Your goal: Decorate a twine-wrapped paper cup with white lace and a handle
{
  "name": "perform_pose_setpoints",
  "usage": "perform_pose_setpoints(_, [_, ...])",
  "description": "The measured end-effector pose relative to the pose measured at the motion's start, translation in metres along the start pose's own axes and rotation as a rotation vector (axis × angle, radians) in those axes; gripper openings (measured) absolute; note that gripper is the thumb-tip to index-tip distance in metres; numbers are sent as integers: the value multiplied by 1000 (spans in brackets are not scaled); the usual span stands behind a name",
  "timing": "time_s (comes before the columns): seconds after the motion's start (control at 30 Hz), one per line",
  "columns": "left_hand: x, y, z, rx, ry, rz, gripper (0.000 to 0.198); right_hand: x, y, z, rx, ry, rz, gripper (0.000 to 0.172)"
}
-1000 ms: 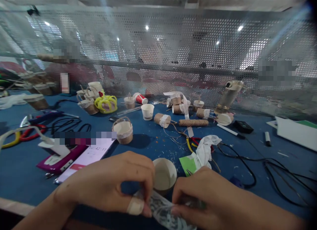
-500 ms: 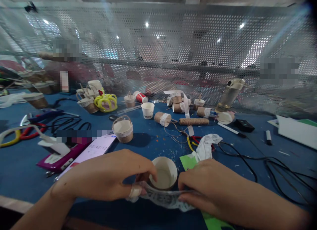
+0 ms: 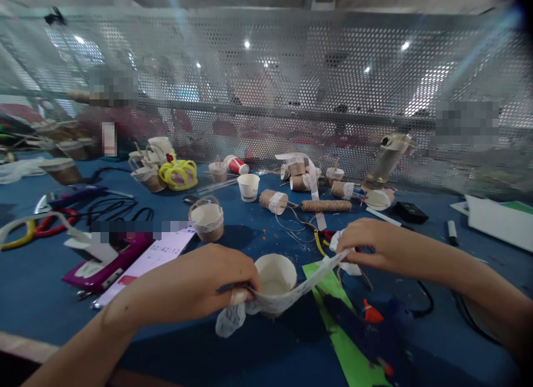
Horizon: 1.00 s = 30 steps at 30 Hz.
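Left grip (image 3: 195,290): thumb and fingertip pressed together on one end of a white lace strip (image 3: 310,282), holding it against a paper cup (image 3: 275,270). A loose tail hangs below.
Right grip (image 3: 372,245): pinching the strip's other end, raised. The strip runs taut between both grips, across the cup's near wall.
The cup stands upright on the blue counter (image 3: 250,242), just right of the left grip. Green paper (image 3: 337,342) lies below the right grip.

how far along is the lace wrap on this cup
Early. Done: the lace strip lies across the near side of the paper cup. In hand: the left hand pins it there, the right hand pulls the rest taut. Left: wrapping the remaining sides.
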<state>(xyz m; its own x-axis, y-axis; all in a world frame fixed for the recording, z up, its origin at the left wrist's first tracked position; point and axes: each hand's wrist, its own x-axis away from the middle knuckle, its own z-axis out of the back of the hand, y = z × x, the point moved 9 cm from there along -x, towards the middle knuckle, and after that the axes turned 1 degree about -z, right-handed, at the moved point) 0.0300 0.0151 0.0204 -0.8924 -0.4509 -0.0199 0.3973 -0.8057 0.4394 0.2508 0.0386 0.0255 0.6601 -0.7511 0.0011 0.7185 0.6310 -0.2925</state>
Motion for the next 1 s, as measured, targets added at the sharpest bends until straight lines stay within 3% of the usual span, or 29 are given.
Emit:
perform_pose_setpoints(0.13, [-4, -1, 0, 38, 9, -22, 17, 5, 14, 17, -58, 31, -49, 27])
perform_pose_setpoints(0.3, [-9, -3, 3, 73, 53, -4, 16, 1, 30, 35, 154, 271, -29, 24])
perform_pose_setpoints(0.37, [-9, -3, 3, 74, 61, -5, 19, -2, 31, 28, 98, 231, 18, 24])
perform_pose_setpoints(0.5, [-11, 2, 0, 60, 52, -46, 19, 1, 33, 9, -179, -15, 34, 35])
perform_pose_setpoints(0.63, [-12, 6, -3, 70, 20, -79, 16, -10, 27, 32, -141, 144, 3, 28])
perform_pose_setpoints(0.7, [-12, 7, -4, 74, 15, -91, 14, -33, 13, 36, 112, 157, 13, 34])
perform_pose_setpoints(0.77, [-12, 7, -4, 93, 12, -109, 15, -70, -5, 33, 197, 118, 62, 30])
perform_pose_setpoints(0.87, [-13, 6, -7, 136, -16, -140, 18, -143, -31, 31, 315, 97, 116, 23])
perform_pose_setpoints(1.0, [-16, 4, -7, 188, -31, -179, 21, -250, -57, 20, 391, 41, 201, 26])
